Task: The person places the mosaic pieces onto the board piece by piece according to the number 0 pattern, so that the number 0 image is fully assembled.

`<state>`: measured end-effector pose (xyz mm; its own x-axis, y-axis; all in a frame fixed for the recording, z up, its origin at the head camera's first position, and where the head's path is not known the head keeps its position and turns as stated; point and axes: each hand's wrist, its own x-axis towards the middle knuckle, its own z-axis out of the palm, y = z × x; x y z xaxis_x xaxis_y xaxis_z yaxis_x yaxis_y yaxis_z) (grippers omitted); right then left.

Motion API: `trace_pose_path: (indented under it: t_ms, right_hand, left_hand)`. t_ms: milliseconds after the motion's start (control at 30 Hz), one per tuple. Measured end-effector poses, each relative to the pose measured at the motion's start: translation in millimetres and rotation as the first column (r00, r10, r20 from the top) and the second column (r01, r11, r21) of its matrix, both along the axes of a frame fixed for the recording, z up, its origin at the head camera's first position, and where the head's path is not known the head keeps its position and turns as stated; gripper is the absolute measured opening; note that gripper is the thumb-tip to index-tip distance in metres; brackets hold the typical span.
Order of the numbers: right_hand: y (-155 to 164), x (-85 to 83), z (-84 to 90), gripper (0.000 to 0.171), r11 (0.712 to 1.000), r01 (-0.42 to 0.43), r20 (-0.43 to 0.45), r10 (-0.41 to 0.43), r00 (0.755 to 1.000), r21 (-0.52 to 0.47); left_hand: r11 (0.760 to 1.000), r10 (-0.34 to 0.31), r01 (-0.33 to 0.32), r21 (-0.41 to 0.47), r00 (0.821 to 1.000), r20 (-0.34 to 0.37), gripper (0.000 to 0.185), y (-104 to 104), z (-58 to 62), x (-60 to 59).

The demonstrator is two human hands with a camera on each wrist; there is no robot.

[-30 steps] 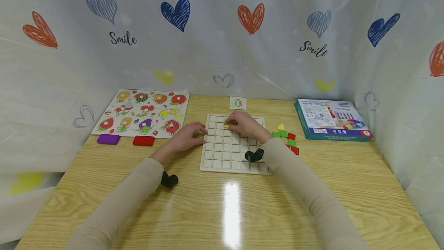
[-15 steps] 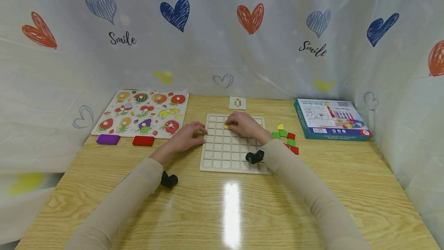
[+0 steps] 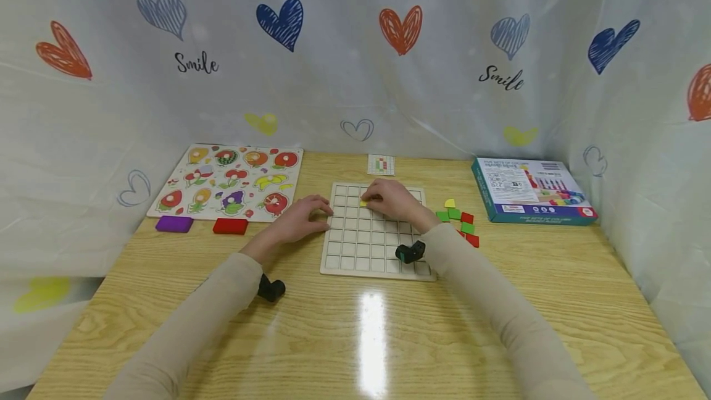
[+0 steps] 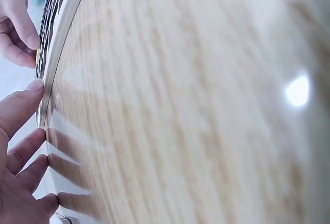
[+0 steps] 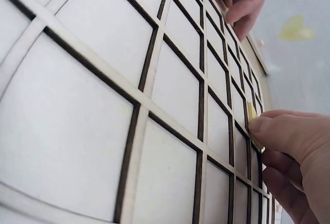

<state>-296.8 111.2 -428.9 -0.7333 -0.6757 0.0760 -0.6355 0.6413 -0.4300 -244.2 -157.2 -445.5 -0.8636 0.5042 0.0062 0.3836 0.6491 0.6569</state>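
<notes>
A pale wooden grid board point(image 3: 361, 245) with square cells lies in the middle of the table. My right hand point(image 3: 389, 198) rests over its far rows and pinches a small yellow tile point(image 3: 363, 203) against a cell; in the right wrist view the yellow tile point(image 5: 251, 112) shows at the fingertips point(image 5: 263, 126). My left hand point(image 3: 302, 218) lies flat at the board's left edge with straight fingers point(image 4: 20, 105) touching the rim of the board point(image 4: 56, 53).
Loose green, red and yellow tiles point(image 3: 461, 222) lie right of the board. A teal box point(image 3: 530, 190) stands at the far right. A fruit peg puzzle point(image 3: 230, 179), a purple block point(image 3: 174, 223) and a red block point(image 3: 230, 225) are at the left. A small pattern card point(image 3: 381, 165) lies behind the board.
</notes>
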Motion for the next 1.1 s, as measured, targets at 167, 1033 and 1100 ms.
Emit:
trace_pose_path:
  t_ms: [167, 1033, 1100]
  right_hand:
    - [4.3, -1.0, -3.5, 0.022, 0.999, 0.022, 0.034, -0.020, 0.999, -0.046]
    - [171.6, 103.9, 0.3, 0.053, 0.681, 0.691, 0.367, -0.594, 0.716, -0.245]
    - [179.3, 112.3, -1.4, 0.054, 0.684, 0.697, 0.383, -0.597, 0.704, -0.216]
  left_hand:
    - [1.000, 0.007, -0.007, -0.003, 1.000, 0.010, 0.026, 0.6, -0.8, -0.3]
    - [1.000, 0.017, -0.017, 0.000, 1.000, 0.007, 0.026, -0.2, -2.6, 1.3]
    - [1.000, 0.015, -0.015, 0.001, 1.000, 0.010, 0.026, 0.7, -2.3, 1.3]
